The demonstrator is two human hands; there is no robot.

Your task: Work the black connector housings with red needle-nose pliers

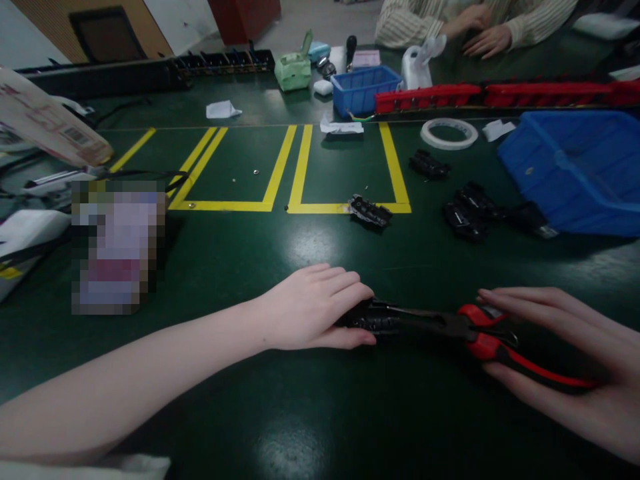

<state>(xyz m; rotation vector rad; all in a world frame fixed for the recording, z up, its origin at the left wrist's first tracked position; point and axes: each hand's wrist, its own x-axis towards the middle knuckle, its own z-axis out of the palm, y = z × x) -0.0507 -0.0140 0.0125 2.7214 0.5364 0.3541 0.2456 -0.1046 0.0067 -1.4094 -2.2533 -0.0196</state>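
Black part (380, 321) gripped, pliers (456, 327) to its right.
I observe my left hand (315, 310) clasping the part at centre foreground; my right hand (600, 343) holds the pliers by the handles, pointing toward the part. Tip contact: cannot tell.

Mostly ones and twos, with one larger group

The person's hands count two, the left hand (305, 307) and the right hand (617, 373), and a co-worker's hands (487, 41) also count two. There is one pair of pliers (470, 328). One black part (377, 320) is gripped, and at least four loose black parts (370, 212) lie about, the dark cluster hard to separate. Then two blue baskets (570, 173), one tape roll (447, 145), at least three white scraps (221, 109), one green packet (293, 71) and two full yellow outlines (325, 208)
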